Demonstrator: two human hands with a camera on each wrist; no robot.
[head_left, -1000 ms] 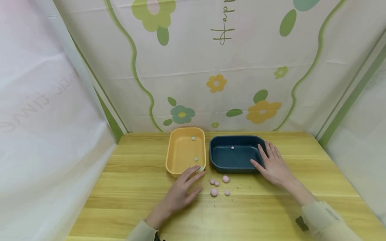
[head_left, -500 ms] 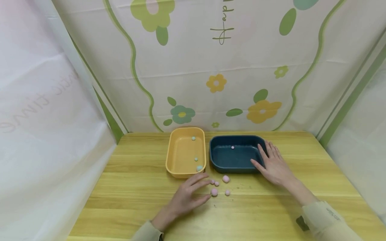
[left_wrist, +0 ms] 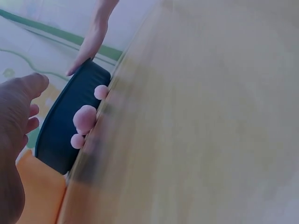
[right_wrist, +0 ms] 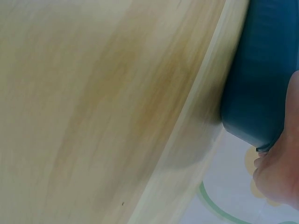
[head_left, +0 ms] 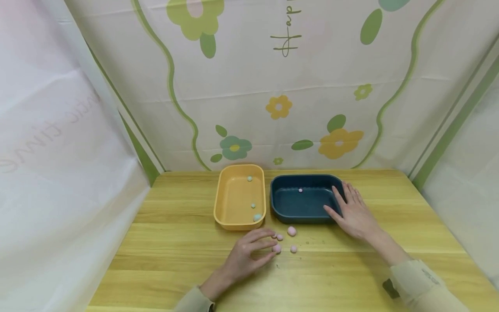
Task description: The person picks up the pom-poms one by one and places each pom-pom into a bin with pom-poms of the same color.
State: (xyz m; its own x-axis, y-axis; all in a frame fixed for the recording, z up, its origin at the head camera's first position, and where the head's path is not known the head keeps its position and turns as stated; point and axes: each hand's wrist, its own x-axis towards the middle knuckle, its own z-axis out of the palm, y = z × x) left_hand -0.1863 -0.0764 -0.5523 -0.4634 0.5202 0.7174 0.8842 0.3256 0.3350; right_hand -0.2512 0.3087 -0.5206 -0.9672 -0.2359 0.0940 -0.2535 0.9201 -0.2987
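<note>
My left hand [head_left: 244, 256] hovers with loosely bent fingers over the left side of several small pink balls on the wooden table. Its fingertips overlap the larger ball [head_left: 277, 248] in the head view. In the left wrist view, the thumb and fingers are apart from the pink balls [left_wrist: 85, 118], with nothing between them. My right hand [head_left: 355, 216] lies spread on the right end of the dark blue tray [head_left: 304, 206], fingers over its rim. One tiny pink ball [head_left: 300, 190] is inside that tray. Left of it stands a yellow tray [head_left: 234, 195] holding several pale green balls [head_left: 257, 217].
A printed floral cloth [head_left: 304, 99] hangs behind the table, close to the trays' far ends. White cloth [head_left: 70, 173] also stands along the left side. Another pink ball [head_left: 293, 249] lies to the right, with tiny dark specks nearby on the wooden table [head_left: 331, 277].
My left hand has moved from the yellow tray's near edge down and right to the pink balls, uncovering the pale green ball in the tray's corner. My right hand stays on the blue tray.
</note>
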